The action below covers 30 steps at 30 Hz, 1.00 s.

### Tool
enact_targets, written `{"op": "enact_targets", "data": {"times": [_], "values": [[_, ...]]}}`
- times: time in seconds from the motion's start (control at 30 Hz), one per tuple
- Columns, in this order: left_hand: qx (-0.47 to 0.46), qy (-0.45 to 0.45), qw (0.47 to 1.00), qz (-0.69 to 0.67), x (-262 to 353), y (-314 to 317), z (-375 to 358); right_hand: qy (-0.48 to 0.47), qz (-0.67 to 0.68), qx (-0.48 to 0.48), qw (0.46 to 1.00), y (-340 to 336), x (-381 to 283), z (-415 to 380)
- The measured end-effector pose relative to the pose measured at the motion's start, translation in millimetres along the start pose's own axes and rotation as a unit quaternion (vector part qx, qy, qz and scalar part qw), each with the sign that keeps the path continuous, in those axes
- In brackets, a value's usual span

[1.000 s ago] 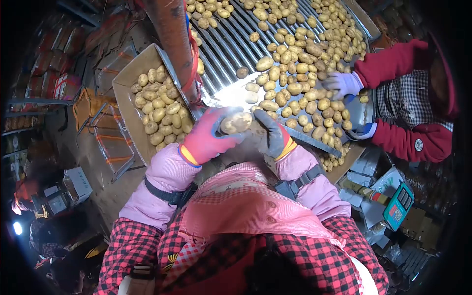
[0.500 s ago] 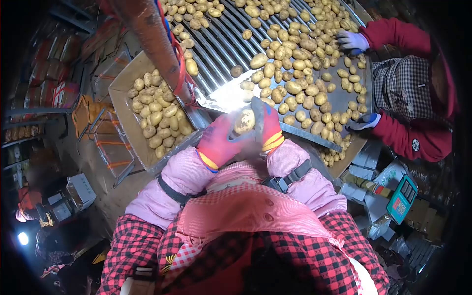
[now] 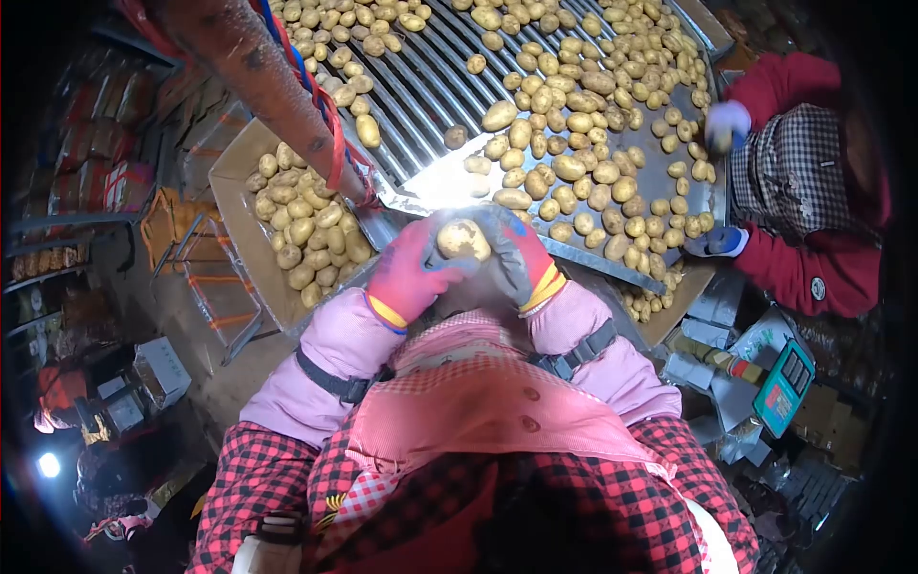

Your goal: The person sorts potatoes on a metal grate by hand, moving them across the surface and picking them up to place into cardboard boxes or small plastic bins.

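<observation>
A yellow potato with a brown patch sits between my two gloved hands, in front of my chest. My left hand, in a red glove with grey finger parts, is closed round its left side. On the other side my right hand, gloved in grey, red and blue, curls its fingers against it. Just beyond the hands lies the bright metal corner of the sorting table, with many loose potatoes spread on it.
At left stands a cardboard box of potatoes, behind an orange metal post wound with wires. Metal rollers stretch away ahead. At right, a co-worker's gloved hands are by the table's edge. A green scale display stands lower right.
My hands have turned the potato and shifted slightly, and its brown patch now faces up. The co-worker's upper hand has drawn back toward their body.
</observation>
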<state>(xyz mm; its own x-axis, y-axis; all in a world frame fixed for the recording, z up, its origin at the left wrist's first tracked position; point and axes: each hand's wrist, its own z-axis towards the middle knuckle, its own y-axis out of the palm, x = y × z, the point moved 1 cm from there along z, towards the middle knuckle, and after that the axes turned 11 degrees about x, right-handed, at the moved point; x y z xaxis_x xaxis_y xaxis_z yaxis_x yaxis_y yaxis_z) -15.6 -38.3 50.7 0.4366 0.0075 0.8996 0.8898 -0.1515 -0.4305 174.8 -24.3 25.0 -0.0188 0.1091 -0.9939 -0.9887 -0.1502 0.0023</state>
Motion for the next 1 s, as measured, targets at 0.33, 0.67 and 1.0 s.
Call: {"op": "enact_targets", "data": {"times": [0.33, 0.67, 1.0], "values": [[-0.044, 0.045, 0.998, 0.028, 11.6, 0.9, -0.9, 0.145, -0.12, -0.045, 0.981, 11.9, 30.9, -2.6], [-0.149, -0.121, 0.975, 0.108, 29.3, -9.9, 14.6, 0.314, 0.011, -0.063, 0.947, 11.8, 4.9, -17.6], [-0.155, -0.023, 0.967, 0.199, -15.6, 4.3, 10.6, 0.364, 0.146, -0.042, 0.919, 24.4, 78.1, -31.2]]}}
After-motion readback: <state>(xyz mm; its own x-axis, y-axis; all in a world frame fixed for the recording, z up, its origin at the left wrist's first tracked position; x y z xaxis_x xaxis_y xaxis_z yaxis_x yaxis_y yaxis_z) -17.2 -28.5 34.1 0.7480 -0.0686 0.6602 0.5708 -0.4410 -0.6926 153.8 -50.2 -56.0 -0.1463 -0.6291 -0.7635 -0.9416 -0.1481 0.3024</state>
